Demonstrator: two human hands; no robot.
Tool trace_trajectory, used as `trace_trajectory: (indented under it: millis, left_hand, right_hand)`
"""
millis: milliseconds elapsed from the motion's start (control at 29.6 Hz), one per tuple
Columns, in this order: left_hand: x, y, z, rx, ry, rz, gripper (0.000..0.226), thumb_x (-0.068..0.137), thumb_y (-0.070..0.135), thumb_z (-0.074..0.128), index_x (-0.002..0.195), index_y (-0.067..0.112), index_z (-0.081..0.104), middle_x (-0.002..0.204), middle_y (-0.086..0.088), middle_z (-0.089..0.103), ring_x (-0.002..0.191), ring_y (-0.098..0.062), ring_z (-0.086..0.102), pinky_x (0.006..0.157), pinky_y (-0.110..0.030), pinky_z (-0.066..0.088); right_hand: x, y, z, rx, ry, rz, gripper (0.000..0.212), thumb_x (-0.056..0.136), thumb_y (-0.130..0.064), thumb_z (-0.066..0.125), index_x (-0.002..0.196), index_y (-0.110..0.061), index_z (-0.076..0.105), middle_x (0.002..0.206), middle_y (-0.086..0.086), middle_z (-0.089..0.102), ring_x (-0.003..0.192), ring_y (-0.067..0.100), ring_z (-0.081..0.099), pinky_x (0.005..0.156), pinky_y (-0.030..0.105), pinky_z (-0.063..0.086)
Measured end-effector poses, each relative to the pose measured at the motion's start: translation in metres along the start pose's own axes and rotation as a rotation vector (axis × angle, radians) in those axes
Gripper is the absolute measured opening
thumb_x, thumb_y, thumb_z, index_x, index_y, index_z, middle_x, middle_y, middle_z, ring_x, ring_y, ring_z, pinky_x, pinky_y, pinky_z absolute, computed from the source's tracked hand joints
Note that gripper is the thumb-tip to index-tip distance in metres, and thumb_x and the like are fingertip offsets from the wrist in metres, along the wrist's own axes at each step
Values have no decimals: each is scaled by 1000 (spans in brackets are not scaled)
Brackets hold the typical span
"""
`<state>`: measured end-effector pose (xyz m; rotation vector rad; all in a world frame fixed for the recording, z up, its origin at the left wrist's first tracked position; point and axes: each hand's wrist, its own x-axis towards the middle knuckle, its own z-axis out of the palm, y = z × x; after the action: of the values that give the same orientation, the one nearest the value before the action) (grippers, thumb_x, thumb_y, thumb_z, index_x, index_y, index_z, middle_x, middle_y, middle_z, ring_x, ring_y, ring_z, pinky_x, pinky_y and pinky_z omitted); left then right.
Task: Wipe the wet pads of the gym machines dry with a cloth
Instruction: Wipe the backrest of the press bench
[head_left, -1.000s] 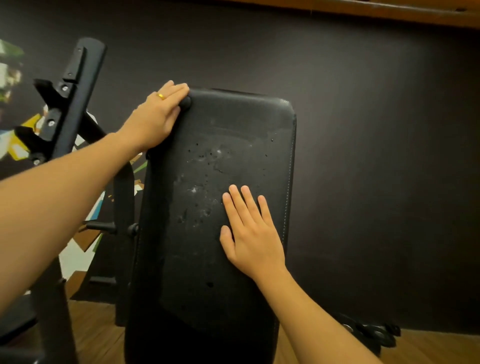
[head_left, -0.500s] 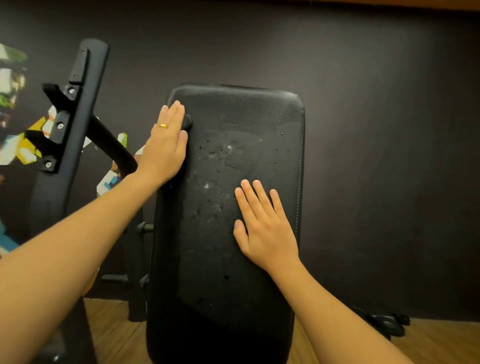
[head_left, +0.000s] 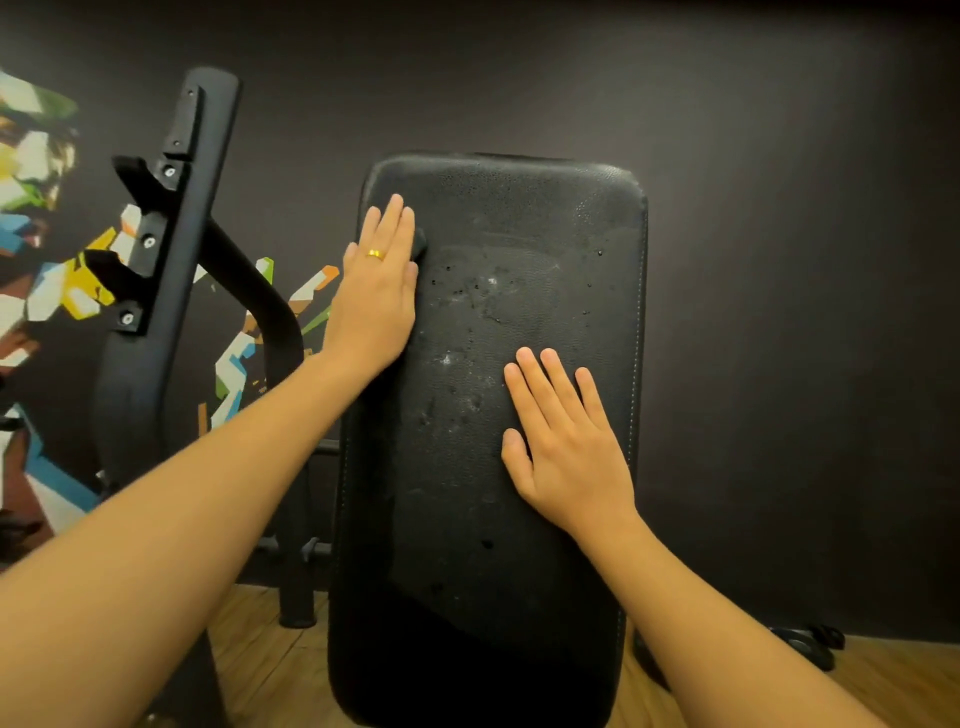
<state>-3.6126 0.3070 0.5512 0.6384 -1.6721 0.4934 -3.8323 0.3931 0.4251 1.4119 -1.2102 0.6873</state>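
Black, droplet-speckled pad (head_left: 519, 291) stands upright. The left hand (head_left: 376, 306) presses flat, fingers straight, on a dark cloth (head_left: 420, 243) at its upper left edge; the right hand (head_left: 566, 447) lies flat lower right.

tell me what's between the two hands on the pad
In the head view, only the bare pad surface, dotted with water droplets, lies between the left hand and the right hand. No other object sits there.
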Motion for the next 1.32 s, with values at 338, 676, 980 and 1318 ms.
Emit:
trace_trajectory:
  millis: [338,676,980,1318]
  left_hand:
    - [28,3,-10,-41,-19,-41,53,110,15,33,160,6,18,170,-7,9,156,-29,4,123,-48,12]
    - [-26,8,9,20,82,-16,52,107,12,41,158,6,28,166,-7,25,154,-29,19,122,-45,25]
    - [-65,5,13,-3,49,-68,54,108,15,43,159,9,26,166,-6,24,155,-26,17,123,-45,24]
    - [-74,3,20,21,67,-113,56,107,11,42,160,10,23,167,-5,20,156,-26,11,123,-50,23]
  right_hand:
    - [-1,-1,0,9,7,0,65,102,-39,38,159,-11,26,168,7,18,157,24,10,126,50,15]
    - [2,0,1,12,23,-8,64,102,-38,39,159,-10,27,168,8,20,157,24,11,126,50,14]
    - [-1,3,1,3,19,-6,64,102,-37,39,159,-10,28,167,9,20,156,25,12,126,50,14]
    - [1,-2,-1,-11,-2,-7,65,102,-38,36,160,-10,25,168,8,19,157,25,10,127,49,12]
